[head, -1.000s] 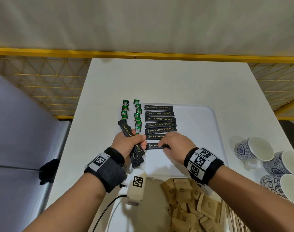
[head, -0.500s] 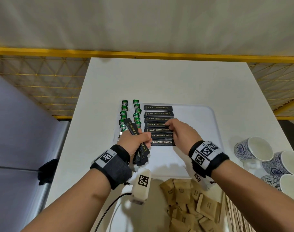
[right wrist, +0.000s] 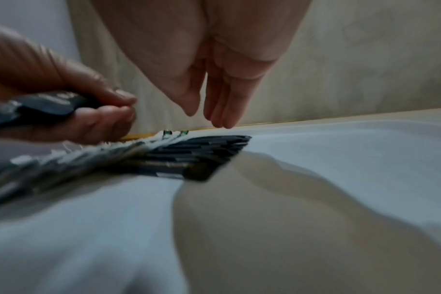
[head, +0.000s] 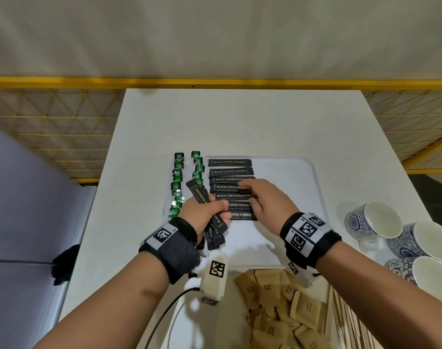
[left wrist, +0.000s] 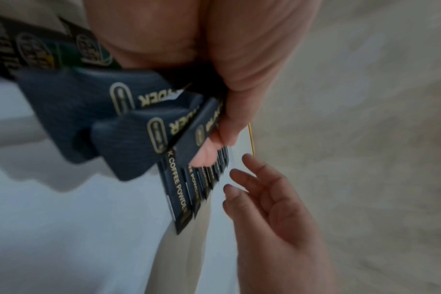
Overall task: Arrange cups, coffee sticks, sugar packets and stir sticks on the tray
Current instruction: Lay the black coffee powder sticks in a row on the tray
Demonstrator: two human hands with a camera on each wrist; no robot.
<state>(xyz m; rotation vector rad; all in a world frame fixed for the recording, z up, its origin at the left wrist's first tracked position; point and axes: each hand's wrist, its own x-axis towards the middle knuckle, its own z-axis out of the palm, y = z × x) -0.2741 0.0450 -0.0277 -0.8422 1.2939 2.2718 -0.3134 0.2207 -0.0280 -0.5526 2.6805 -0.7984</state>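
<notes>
Gripping a bundle of black coffee powder sticks [head: 206, 197], your left hand [head: 202, 215] sits beside your right hand [head: 262, 205], fingers relaxed above the white plastic tray's [head: 290, 172] row.

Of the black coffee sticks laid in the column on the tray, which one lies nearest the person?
The bottom coffee stick, last in the column, just right of the left hand; every other laid stick sits farther up the tray.

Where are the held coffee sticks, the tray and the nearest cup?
held coffee sticks [head: 201, 195], head view, top stick's printed face above the left hand.
tray [head: 308, 172], head view, bare far right corner.
nearest cup [head: 431, 275], head view, white inside.
</notes>
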